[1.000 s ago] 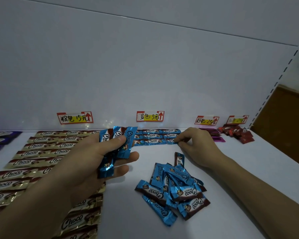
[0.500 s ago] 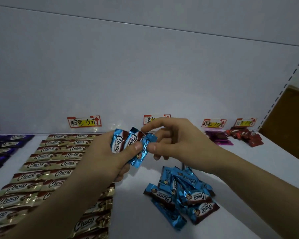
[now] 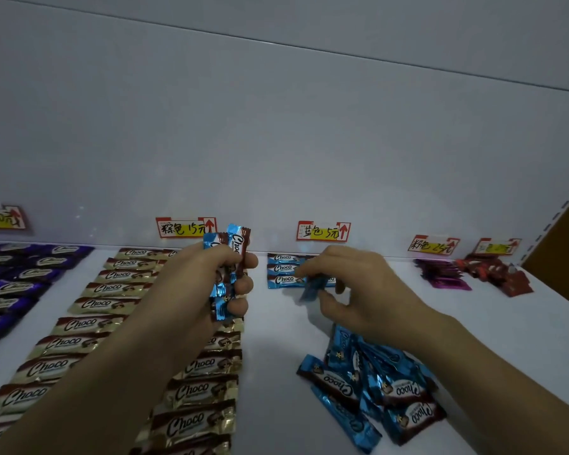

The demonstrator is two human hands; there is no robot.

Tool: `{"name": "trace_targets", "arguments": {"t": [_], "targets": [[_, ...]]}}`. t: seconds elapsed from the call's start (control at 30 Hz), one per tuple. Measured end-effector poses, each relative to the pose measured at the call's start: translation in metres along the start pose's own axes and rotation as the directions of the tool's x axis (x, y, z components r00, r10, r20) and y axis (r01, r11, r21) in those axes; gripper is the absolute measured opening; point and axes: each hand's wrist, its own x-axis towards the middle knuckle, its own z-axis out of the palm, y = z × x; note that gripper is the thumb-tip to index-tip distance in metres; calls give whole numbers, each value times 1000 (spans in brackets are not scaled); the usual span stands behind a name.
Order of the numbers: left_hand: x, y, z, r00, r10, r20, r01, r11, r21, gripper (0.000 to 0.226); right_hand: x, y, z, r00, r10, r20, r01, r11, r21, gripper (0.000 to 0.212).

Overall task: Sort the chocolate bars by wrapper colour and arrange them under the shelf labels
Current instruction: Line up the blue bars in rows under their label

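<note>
Under the blue label, right grip pinches a bar; left grip clutches bars.

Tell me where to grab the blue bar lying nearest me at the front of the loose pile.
Pinch the nearest blue bar across its long edges at its free front end, coming from above on the near side. It lies flat and diagonal, and its far side runs against the loose pile, so that side is crowded.

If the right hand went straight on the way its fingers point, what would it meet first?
Most likely the row of blue bars under the blue label: the right hand, pinching one blurred blue bar, points at them. Its height above the shelf is unclear.
</note>
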Motion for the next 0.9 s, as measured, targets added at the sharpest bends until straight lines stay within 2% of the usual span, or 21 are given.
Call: {"name": "trace_targets", "arguments": {"t": [0.07,0.17,0.33,0.53,0.63,0.9], "targets": [[0,1,0,1000,-3,2,3,1000,0,20,6,-6,9,993,10,120,4,994,-111,46],[0,3,-2,1000,2,3,-2,1000,1,21,12,-8,21,973,24,228,7,991,-135,36],[2,4,-4,1000,-1,3,1,1000,-21,22,-2,2,13,982,102,161,-96,994,-44,22],[-8,4,4,1000,26,-1,-26,999,-42,26,-9,-5,21,948,140,285,-131,990,-53,30],[-14,5,4,995,102,-5,-102,995,-1,23,-7,-10,21,941,148,304,-129,988,-83,33],[-26,9,6,986,163,-18,-158,973,168,16,-6,-10,25,949,154,276,-131,986,-100,33]]}}
